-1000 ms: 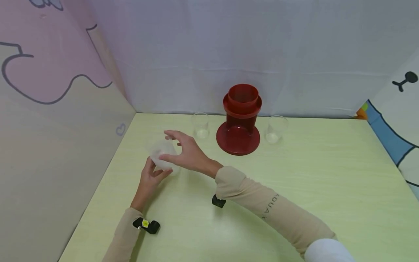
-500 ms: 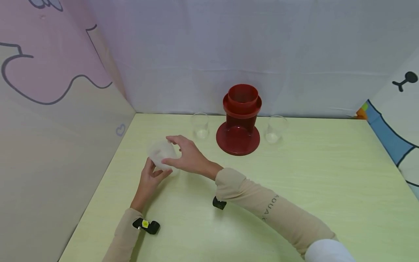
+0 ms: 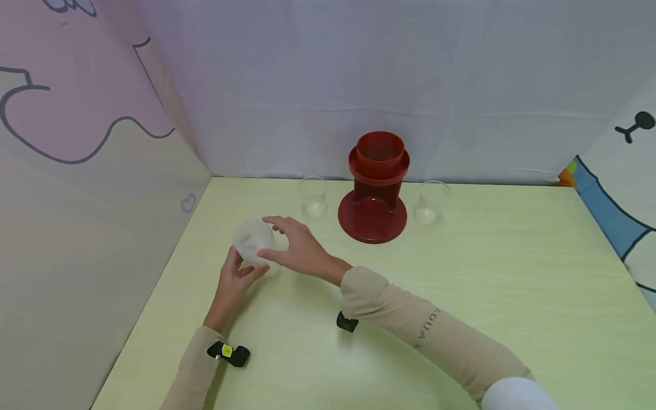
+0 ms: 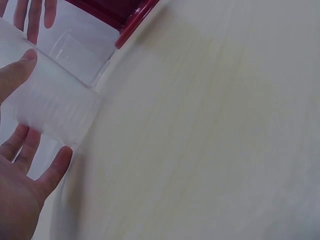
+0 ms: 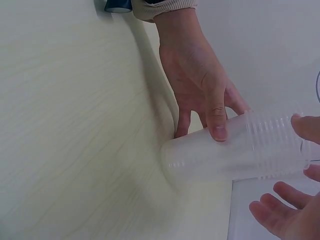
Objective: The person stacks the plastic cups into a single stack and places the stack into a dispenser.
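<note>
A stack of clear plastic cups (image 3: 250, 242) is held tilted above the left part of the table, its ringed rims showing in the right wrist view. My left hand (image 3: 237, 280) grips the stack (image 5: 210, 156) toward its base end, thumb on one side and fingers on the other. At the rim end is my right hand (image 3: 303, 249), its thumb and forefinger curved around the rims. In the right wrist view, the right hand's other fingers (image 5: 272, 207) are spread below the rims, apart from the cups.
Behind the hands stands a red cup holder (image 3: 373, 219) with a round base and red cup-shaped top. A clear cup (image 3: 314, 199) stands to its left, another clear cup (image 3: 431, 205) to its right. A cloth backdrop (image 3: 287, 114) rises behind the pale table (image 3: 487, 285).
My right hand has shifted slightly right and toward me, its forefinger coming down closer to the rims. The left hand has stayed in place with the stack.
</note>
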A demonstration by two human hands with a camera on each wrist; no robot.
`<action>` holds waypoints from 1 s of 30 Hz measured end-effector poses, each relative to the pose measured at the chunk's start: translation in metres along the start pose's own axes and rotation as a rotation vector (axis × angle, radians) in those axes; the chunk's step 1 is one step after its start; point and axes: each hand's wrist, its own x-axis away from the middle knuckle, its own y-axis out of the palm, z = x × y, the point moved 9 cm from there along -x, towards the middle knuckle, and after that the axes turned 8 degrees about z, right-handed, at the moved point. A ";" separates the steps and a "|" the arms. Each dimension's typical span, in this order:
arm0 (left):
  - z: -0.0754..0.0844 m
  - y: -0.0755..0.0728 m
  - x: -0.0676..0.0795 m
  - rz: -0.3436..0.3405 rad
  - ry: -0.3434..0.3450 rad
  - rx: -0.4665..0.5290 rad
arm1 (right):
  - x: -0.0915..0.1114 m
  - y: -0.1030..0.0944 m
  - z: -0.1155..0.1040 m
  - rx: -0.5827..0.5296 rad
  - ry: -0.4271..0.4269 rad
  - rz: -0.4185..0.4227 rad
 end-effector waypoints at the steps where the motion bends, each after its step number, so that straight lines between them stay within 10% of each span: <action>1: 0.000 0.000 0.000 0.000 -0.001 0.000 | 0.001 -0.001 0.000 0.004 -0.008 0.002; 30: 0.003 -0.001 0.002 0.018 -0.005 -0.018 | 0.017 -0.048 0.017 -0.079 -0.048 0.127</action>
